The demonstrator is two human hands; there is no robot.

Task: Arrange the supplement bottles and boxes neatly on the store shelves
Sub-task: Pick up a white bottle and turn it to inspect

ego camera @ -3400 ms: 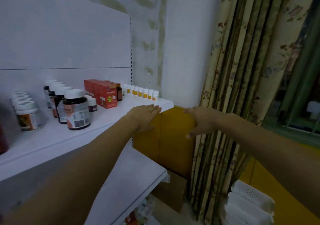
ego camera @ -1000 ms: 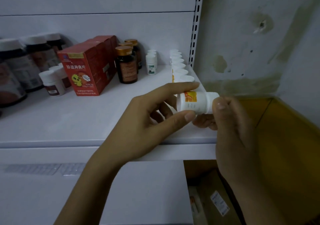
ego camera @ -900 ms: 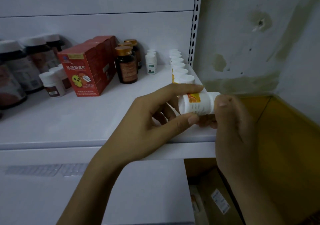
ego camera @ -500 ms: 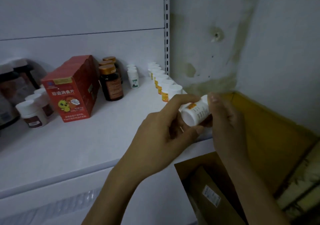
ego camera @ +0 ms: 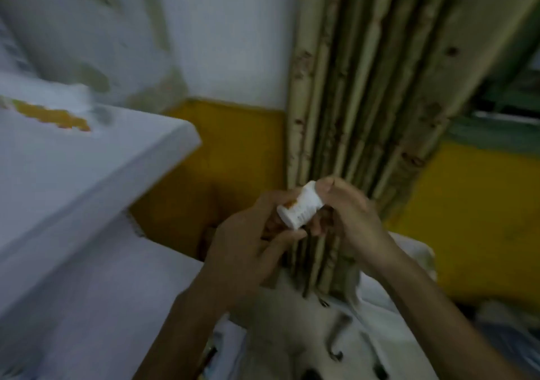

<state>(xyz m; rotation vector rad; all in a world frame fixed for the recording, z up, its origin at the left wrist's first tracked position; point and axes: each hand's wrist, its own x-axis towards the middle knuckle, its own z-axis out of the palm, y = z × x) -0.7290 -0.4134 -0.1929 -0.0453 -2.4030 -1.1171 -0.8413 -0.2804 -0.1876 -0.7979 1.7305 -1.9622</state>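
Left hand and right hand both pinched the white bottle (blurred frame); I judged: stand it upright on the shelf, leftward.

Bottle: white all over; a small orange mark at one end of the label; fine dark print, too blurred to read
Upper shelf: plain white; greying to a pale blue cast in the dim light
Row of bottles: a blur of white; one streak of orange labels
Lower shelf: the same plain white
Wall: white above; olive-brown blotches to the left; a solid mustard-yellow band below
Curtain: cream to pale olive; scattered reddish-brown flower-like spots; dark shadow stripes in the folds
Window frame: dull green
Object at bottom: white; short dark slots; blurred
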